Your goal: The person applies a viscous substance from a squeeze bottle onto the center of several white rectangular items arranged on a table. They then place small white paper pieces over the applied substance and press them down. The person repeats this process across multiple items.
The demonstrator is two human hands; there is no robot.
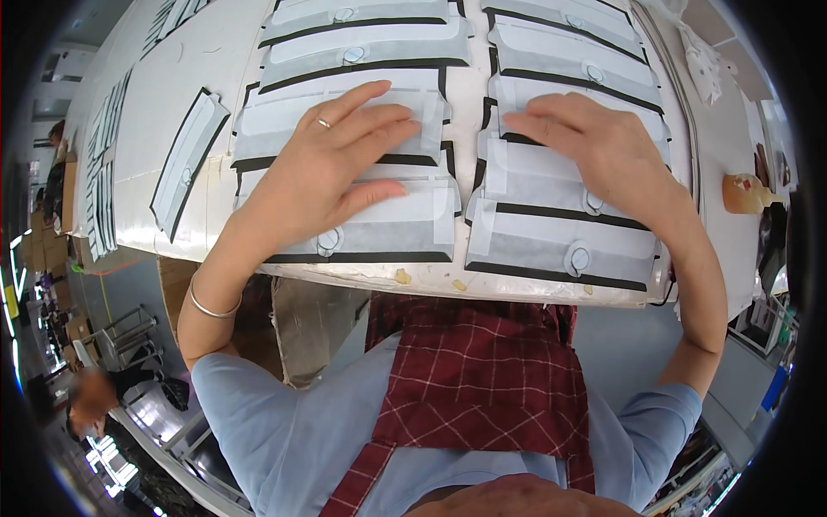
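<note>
**Both hands over two columns of white panels**

Picture a clock on the view, centre in the middle. Way over at 9 o'clock, a bunch of dark-and-white strips (102,202) sits on the pale table (142,189). Down at 8, off the table, there's another person (91,401), blurry. Next, one lone panel (189,159) lies tilted on the table near 10, black-edged, with a small round disc (186,177) on it.

Then comes the left column (271,125) of panels, running up around 11, pale with black edges and discs. The left hand (336,155) is over it at 11: ring (323,123) on a finger, bracelet (214,308) at the wrist, fingers loosely spread and nothing gripped. Fingertips and thumb are over the lower panels; can't tell if they're actually touching. A cardboard box (314,332) is below the table edge, about 8.

Dark red checked apron (482,370) at 5. Right column (534,168) runs from 1 to 4, right beside the left one with a narrow gap. The right hand (599,146) is over it at 2, fingers stretched toward the gap, thumb hidden, so can't tell whether it's pinching anything.

Far right, just before 3: a yellowish bottle (745,194).
</note>
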